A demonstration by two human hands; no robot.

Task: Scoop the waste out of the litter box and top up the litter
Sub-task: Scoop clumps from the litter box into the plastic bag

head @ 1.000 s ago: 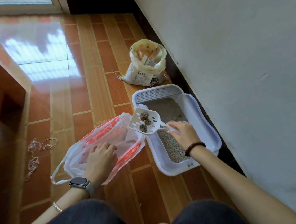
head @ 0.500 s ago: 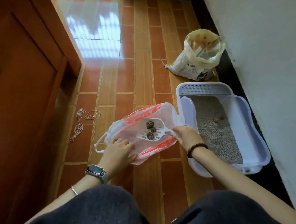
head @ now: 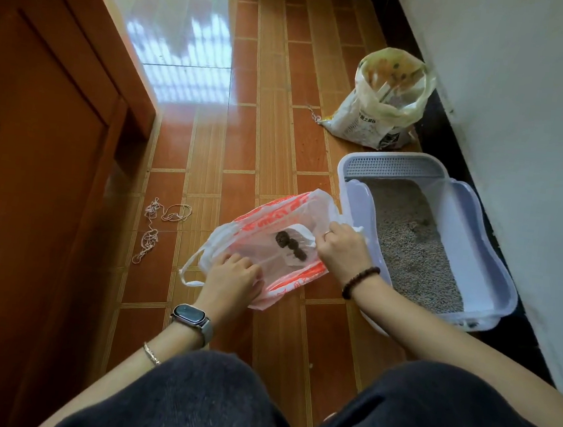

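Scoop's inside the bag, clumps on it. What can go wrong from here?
1. The bag is limp and lies nearly flat on the floor. The left hand grips only its near end, so the film may sag onto the scoop and hinder tipping.
2. The clumps sit close to where the scoop enters, by the right hand. Pulling the scoop back out may drag them onto the tiles.
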